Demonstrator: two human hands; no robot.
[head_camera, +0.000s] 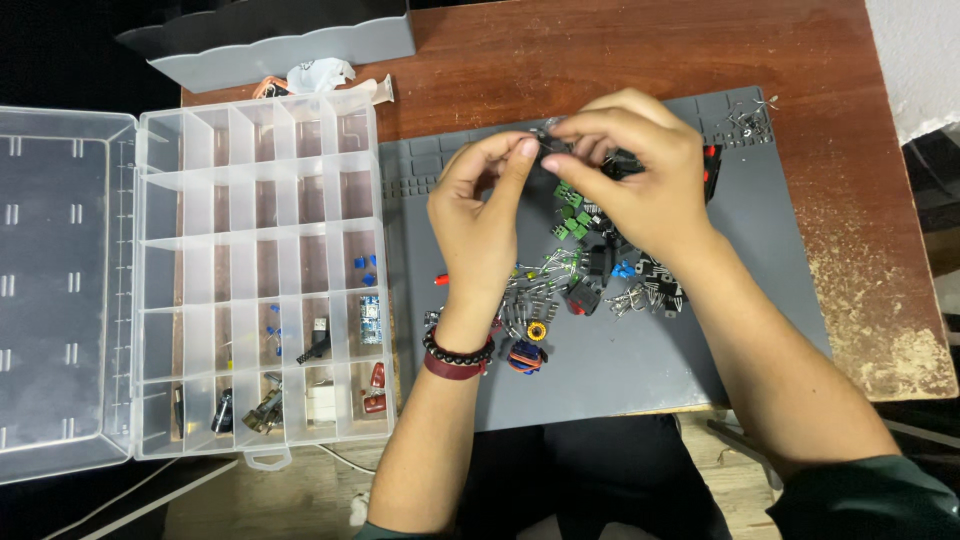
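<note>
Worn brown wood of the desk (620, 50) shows around a grey work mat (700, 340) in the middle of the frame. Above the mat's upper centre, the left hand (480, 215) and right hand (640, 170) meet, fingertips pinched narrowly on one small dark component (553, 147), too small to identify. Below them lies a pile of loose electronic parts (585, 270). At left sits an open clear compartment box (255, 270), a few bottom cells holding parts; a grey tray (290, 45) lies upper left.
</note>
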